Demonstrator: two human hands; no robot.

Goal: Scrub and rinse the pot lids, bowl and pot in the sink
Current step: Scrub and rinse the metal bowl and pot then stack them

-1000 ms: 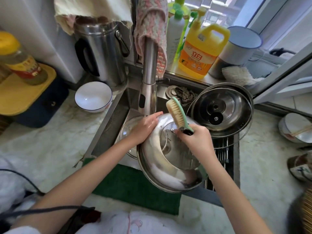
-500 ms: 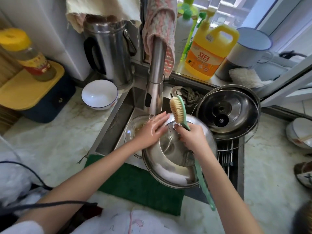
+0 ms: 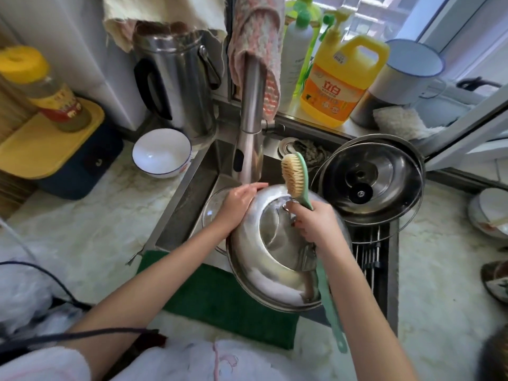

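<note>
Slides outward, left hand [image 3: 239,204], off the dome to the far rim of the steel lid [image 3: 272,243], fingers nearly straight, draped over the edge. Grips the brush [image 3: 295,174] in the right hand [image 3: 316,224], fingers curled round the green handle, bristles raised just past the knuckles, seemingly off the metal. Reads as a scrubbing pause, bracing to turn or rinse. Sits tilted over the sink [image 3: 191,200] between both palms, shiny, suds pooled below the right wrist.
</note>
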